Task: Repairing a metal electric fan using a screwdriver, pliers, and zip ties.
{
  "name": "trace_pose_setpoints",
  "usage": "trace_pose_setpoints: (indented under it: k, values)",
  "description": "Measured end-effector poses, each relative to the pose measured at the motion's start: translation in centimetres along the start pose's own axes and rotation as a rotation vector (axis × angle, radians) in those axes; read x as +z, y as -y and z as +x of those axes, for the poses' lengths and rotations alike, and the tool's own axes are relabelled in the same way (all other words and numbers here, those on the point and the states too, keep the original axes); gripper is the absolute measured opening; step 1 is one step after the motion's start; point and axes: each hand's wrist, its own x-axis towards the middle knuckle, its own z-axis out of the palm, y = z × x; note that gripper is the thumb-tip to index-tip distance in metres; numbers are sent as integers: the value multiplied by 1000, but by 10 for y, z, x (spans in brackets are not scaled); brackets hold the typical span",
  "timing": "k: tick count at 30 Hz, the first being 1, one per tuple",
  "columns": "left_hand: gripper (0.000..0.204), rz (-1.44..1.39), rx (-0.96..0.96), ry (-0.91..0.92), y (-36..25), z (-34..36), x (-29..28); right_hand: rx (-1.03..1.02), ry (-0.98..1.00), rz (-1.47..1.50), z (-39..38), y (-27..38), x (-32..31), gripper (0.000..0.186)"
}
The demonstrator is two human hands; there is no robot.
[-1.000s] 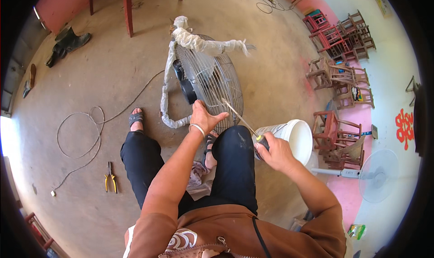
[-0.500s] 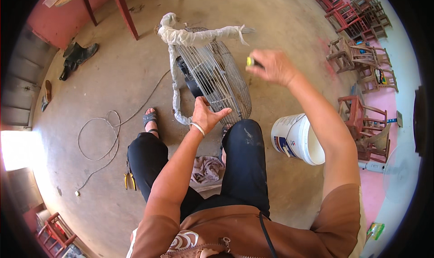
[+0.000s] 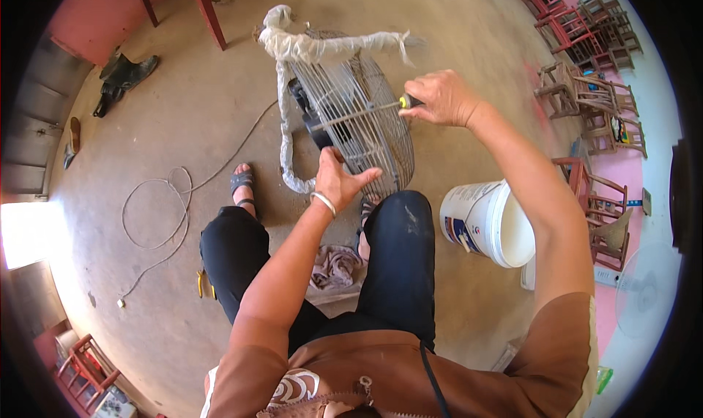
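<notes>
A fan with a round wire guard (image 3: 384, 143) stands before my knees, its frame (image 3: 284, 110) wrapped in whitish plastic. My left hand (image 3: 341, 181) grips the guard's lower part, thumb stretched along the wires and fingers by the black motor housing (image 3: 317, 134). In my right hand (image 3: 443, 99) is a screwdriver (image 3: 359, 115), held by its dark, yellow-ringed handle. Its long shaft crosses the guard and points left to the motor housing. Whether the tip touches a screw there is too small to tell.
Right of my knee stands a white bucket (image 3: 476, 220). Between my feet lies a crumpled cloth (image 3: 335, 265). A cable (image 3: 189, 191) loops over the floor at left, near yellow-handled pliers (image 3: 201, 284). Boots (image 3: 130, 72) lie farther off; wooden chairs (image 3: 560, 30) line the right wall.
My right hand has turned the screwdriver so its shaft now reaches leftward across the guard to the motor housing. My left hand stays on the guard. The view has shifted slightly.
</notes>
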Motion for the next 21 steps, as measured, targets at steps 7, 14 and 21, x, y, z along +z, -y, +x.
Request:
trace_pose_setpoints:
  k: [7,14,21]
  values:
    - [90,-198,82,-78,16,2,14,-15,7,10,0,5,-8,37]
    - [90,-112,50,-57,9,-3,9,-294,110,121,6,12,-18,38]
    - [90,-85,-48,-14,-6,6,-10,-238,103,190,6,28,-21,42]
